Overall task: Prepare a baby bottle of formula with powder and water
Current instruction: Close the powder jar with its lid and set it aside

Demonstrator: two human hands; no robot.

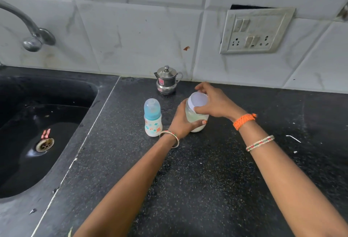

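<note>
Centre of frame, on black table (207, 180): left hand (181, 121) wrapped tight round clear jar (196, 119), holding it down. Right hand (212, 101) pinching white lid (199, 101) on top of jar, looks like twisting it open. Could go wrong: lid pops off fast, jar tips, white powder spills on table. Jar see-through, white powder low inside. Just left of jar: baby bottle (153, 117), standing up, blue cap on, white with little pictures. Further back by wall: small steel pot (166, 80), lid shut.
</note>
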